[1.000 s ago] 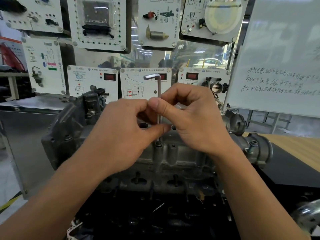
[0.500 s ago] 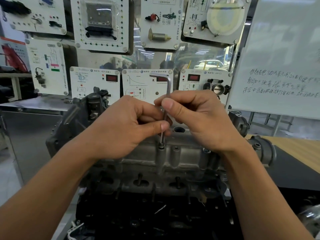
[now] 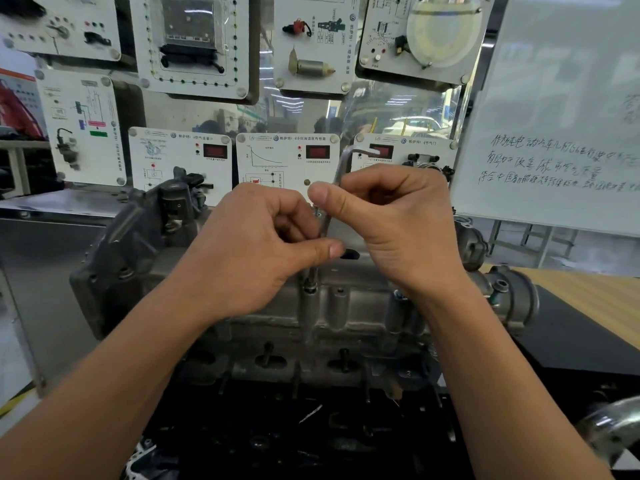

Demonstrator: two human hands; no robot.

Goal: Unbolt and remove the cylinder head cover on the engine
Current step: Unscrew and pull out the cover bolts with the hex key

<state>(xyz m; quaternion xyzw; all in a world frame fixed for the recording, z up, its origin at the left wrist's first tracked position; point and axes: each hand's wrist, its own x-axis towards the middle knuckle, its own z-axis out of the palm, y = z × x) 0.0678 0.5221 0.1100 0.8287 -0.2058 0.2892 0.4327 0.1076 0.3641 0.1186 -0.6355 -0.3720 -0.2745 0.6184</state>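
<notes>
Hex key [image 3: 324, 226] is pinched by left hand [image 3: 256, 251] and right hand [image 3: 391, 230], seated in a bolt [image 3: 310, 288] on the cylinder head cover [image 3: 349, 306]; stiff, heavy casting, judged best lifted at both ends.

The grey cylinder head cover [image 3: 349, 308] sits under the hands, and an L-shaped hex key [image 3: 341, 166] stands upright, pinched by the left hand [image 3: 256, 251] and right hand [image 3: 394, 233], its tip in a bolt [image 3: 310, 285] just below them.
</notes>
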